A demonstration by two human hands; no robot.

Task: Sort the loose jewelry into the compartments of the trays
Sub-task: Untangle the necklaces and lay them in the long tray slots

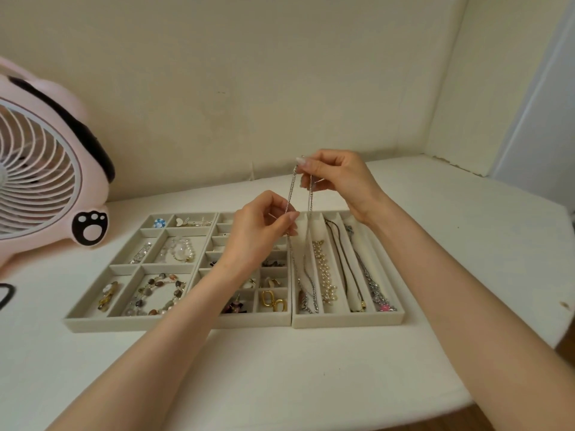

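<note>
A white cloth-covered table [311, 368] fills the lower half of the frame and runs back to a cream wall. At the left edge stands a round pink plastic desk fan [40, 169] with white blades and a black paw print on its foot.

Three beige velvet-lined trays sit edge to edge across the middle of the table. The left tray [124, 323] has large mixed compartments, the middle tray [255, 320] has small square ones, and the right tray [345, 320] has long narrow slots.

The right hand [339, 178] is raised above the far end of the right tray, thumb and forefinger pinched on the top of a silver link chain necklace [292, 188]. Two strands hang down from that pinch. The left hand [258, 231] is lower, over the middle tray, fingers curled and pinching the left strand. The chain's lower part lies in the leftmost slot of the right tray.

In the next slot to the right lies a pearl bead necklace [325, 272], and beyond it a dark cord necklace [342, 259]. A bracelet of brown and grey stone beads [155, 293] lies in the near large compartment of the left tray. A pair of chunky gold earrings [273, 301] sits in the near right compartment of the middle tray. A black hair tie [6, 295] shows at the far left edge.
</note>
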